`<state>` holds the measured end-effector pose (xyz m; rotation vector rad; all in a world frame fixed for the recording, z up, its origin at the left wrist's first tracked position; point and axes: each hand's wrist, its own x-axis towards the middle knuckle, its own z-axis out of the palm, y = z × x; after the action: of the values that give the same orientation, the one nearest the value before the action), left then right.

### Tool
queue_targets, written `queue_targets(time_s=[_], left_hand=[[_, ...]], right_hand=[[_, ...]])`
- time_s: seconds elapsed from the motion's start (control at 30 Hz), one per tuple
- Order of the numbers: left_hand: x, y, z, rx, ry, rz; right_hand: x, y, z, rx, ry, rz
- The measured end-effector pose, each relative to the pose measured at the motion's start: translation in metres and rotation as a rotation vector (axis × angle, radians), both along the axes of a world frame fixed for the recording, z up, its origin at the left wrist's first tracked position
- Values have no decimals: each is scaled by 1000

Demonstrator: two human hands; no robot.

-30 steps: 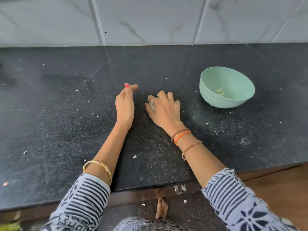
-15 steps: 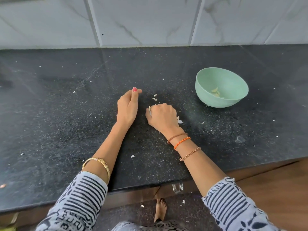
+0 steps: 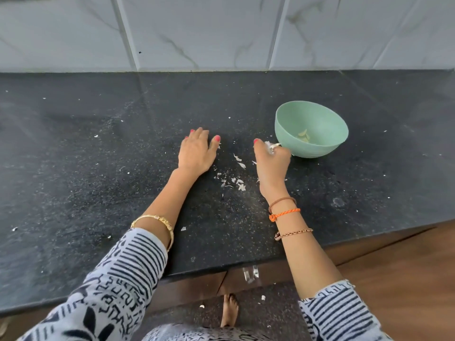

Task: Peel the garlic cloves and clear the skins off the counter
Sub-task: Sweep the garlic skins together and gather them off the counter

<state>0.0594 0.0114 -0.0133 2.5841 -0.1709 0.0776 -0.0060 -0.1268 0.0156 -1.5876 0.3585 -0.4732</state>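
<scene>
Meanwhile the left hand (image 3: 197, 153) lies flat on the counter (image 3: 98, 168), grip relaxed. Right hand (image 3: 272, 163) pinches papery skins (image 3: 270, 145) beside the bowl (image 3: 290, 134). White flakes (image 3: 237, 182) lie scattered between the hands.

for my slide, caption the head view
Right hand gathers garlic skins beside green bowl; left hand rests flat.

White marble-veined wall tiles (image 3: 197, 33) back the scene; brown wooden cabinet fronts (image 3: 394, 267) show below.

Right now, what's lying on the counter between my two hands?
Head view: loose garlic skins lie scattered on the counter between left hand and right hand.
</scene>
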Motion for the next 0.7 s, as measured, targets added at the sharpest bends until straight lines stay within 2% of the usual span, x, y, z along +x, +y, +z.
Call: queue_targets(time_s=[0.13,0.2,0.27,0.33,0.4,0.47,0.53,0.7], left_hand=[[-21,-22,13,-131,11,-199],[-36,-28,13,-233,72,-281],[-46,-28,11,-454,171,-338],[-48,-22,12,-701,148,-269],[-38,-14,15,-788,71,-109],[-26,-8,16,-746,56,-40],[-12,-9,14,-614,50,-39],[22,-36,13,-294,29,-58]], right_hand=[[-1,1,8,103,-65,-74],[-2,1,10,115,-82,-88],[-4,0,9,114,-101,-92],[-7,-2,6,109,-116,-90],[-11,-5,3,100,-120,-98],[-14,-9,-2,92,-113,-100],[-20,-11,-6,69,-94,-94],[-31,-13,-14,-169,-75,-56]])
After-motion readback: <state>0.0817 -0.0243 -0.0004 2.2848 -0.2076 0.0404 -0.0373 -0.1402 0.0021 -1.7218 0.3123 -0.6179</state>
